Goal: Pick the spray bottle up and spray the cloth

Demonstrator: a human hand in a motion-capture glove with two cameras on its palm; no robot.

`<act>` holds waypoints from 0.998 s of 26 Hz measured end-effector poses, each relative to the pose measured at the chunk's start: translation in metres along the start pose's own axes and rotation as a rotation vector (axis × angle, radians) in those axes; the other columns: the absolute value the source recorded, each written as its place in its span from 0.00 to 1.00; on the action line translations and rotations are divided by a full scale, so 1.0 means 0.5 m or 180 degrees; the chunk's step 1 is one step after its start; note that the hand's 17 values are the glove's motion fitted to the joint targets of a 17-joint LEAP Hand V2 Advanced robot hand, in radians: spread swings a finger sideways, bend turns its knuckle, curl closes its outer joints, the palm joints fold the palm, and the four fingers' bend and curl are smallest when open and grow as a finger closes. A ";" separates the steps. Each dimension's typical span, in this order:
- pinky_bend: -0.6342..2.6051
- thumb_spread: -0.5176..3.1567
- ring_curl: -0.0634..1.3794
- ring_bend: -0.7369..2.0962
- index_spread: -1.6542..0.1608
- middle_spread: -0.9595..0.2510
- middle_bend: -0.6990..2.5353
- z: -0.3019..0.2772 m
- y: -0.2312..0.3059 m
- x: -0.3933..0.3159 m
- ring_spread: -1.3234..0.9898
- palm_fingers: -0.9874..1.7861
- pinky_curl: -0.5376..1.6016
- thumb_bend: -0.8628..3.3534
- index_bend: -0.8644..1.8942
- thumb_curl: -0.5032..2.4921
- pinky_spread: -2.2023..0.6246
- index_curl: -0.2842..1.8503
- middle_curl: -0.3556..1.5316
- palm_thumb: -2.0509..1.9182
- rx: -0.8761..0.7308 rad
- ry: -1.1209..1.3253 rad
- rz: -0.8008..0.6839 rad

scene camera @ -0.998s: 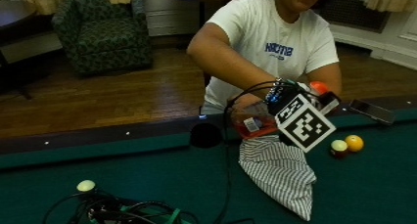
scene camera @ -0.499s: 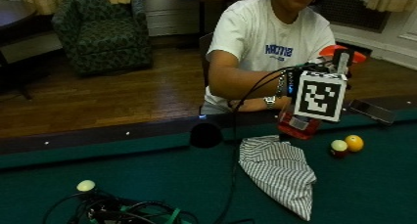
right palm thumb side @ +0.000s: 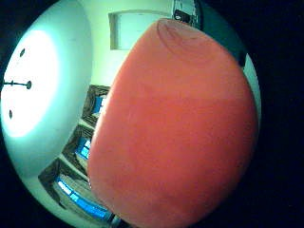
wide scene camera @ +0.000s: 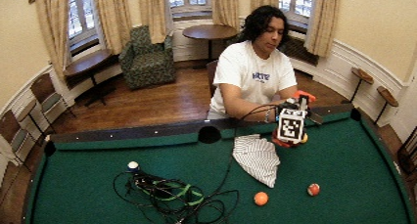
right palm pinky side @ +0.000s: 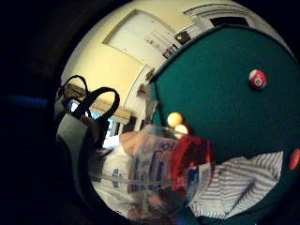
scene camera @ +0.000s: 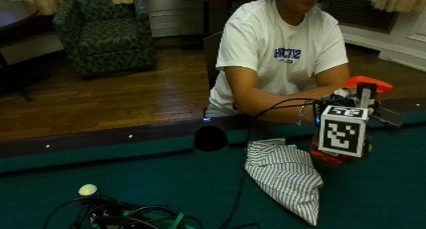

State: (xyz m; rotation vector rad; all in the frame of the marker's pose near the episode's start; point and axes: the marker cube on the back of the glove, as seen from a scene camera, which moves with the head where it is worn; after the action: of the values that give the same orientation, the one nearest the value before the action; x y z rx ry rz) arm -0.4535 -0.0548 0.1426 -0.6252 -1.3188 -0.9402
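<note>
In the outside view my gloved right hand (scene camera: 335, 101) grips the spray bottle (scene camera: 365, 85) upright by its neck. The bottle has an orange sprayer head and red liquid in its base (scene camera: 327, 156), which is low over the felt just right of the cloth. The striped cloth (scene camera: 286, 176) lies crumpled on the green table near the far rail. The little finger side palm view shows the clear bottle (right palm pinky side: 173, 164) close to the palm with the cloth (right palm pinky side: 239, 183) beside it. The orange sprayer head (right palm thumb side: 175, 128) fills the thumb side palm view. The bare hand is hidden.
A side pocket (scene camera: 211, 137) sits left of the cloth. A bundle of cables (wide scene camera: 169, 194) and a white ball (wide scene camera: 132, 164) lie front left. An orange ball (wide scene camera: 261, 198) and a red-and-white ball (wide scene camera: 313, 189) lie in front of the cloth. A yellow ball (right palm pinky side: 175, 119) sits by the bottle.
My hand has carried the bottle from above the cloth's top edge to the right, and the bottle now stands upright. The cloth has settled flat on the felt.
</note>
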 end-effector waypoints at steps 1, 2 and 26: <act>0.36 0.27 0.39 0.52 0.77 0.62 0.39 0.005 -0.004 0.015 0.48 0.84 0.45 0.20 0.41 0.45 0.68 0.44 0.51 0.75 0.0014 -0.0048 0.0005; 0.36 0.27 0.39 0.52 0.77 0.62 0.39 0.009 -0.007 0.029 0.48 0.84 0.45 0.20 0.42 0.45 0.68 0.44 0.51 0.75 0.0019 -0.0098 0.0017; 0.35 0.26 0.39 0.52 0.76 0.62 0.40 0.079 -0.138 0.170 0.48 0.85 0.45 0.20 0.43 0.45 0.67 0.44 0.51 0.75 0.0100 -0.0264 0.0059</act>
State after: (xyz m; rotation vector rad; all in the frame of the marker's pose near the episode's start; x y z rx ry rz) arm -0.5341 -0.0750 0.2242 -0.6568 -1.3966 -0.8850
